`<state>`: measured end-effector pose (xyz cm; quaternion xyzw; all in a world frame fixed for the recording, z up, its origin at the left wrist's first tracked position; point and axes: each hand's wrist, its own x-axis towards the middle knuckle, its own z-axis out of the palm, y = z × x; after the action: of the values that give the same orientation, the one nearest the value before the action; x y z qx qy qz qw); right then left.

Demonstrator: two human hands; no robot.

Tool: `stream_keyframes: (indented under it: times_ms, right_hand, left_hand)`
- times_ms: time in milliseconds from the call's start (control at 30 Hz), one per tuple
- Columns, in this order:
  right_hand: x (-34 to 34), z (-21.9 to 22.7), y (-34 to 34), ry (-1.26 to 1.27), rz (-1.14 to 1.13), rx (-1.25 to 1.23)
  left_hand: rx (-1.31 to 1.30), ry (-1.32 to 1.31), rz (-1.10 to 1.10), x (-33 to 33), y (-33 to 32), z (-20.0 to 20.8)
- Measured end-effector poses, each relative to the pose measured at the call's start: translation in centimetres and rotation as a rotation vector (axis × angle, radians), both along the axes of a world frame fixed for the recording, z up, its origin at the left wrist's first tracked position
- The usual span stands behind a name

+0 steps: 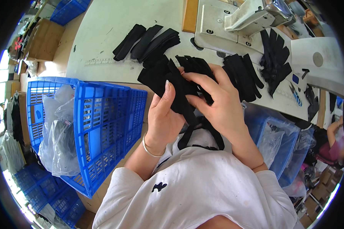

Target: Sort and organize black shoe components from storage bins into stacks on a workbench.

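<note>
A bundle of black fabric strips [162, 79] is held over the table's near edge. Around its lower part closes my left hand [162, 122], its thumb lying along the front. My right hand [223, 103] has its fingers and thumb pinched on the black fabric from the right, near more strips [197, 63] behind them. Where one piece ends and another begins is hard to make out. Just right of my right hand lies a fanned stack of black strips [240, 76]. Farther left on the table rest several more strips [154, 42].
A blue plastic crate [80, 129] with clear bags stands at my left. White sewing machine [233, 23] parts rise at the far right of the table [103, 42]. Blue-handled scissors [296, 95] lie to the right, beyond a blue bin [256, 118]. Another person's arm [332, 131] shows far right.
</note>
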<state>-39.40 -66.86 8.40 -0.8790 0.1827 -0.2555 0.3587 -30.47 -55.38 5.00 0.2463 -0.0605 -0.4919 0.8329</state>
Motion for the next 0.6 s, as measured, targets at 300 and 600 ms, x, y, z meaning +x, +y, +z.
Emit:
stream_keyframes:
  times_ms: [300,600]
  right_hand:
    - [0.1,-0.8,-0.5,-0.003,0.020,0.070]
    - [0.2,-1.2,0.1,-0.120,-0.005,-0.190]
  left_hand:
    - [-0.031,0.001,-0.038,0.4,0.2,-1.0]
    - [0.305,-0.273,0.263,0.4,-0.1,-0.4]
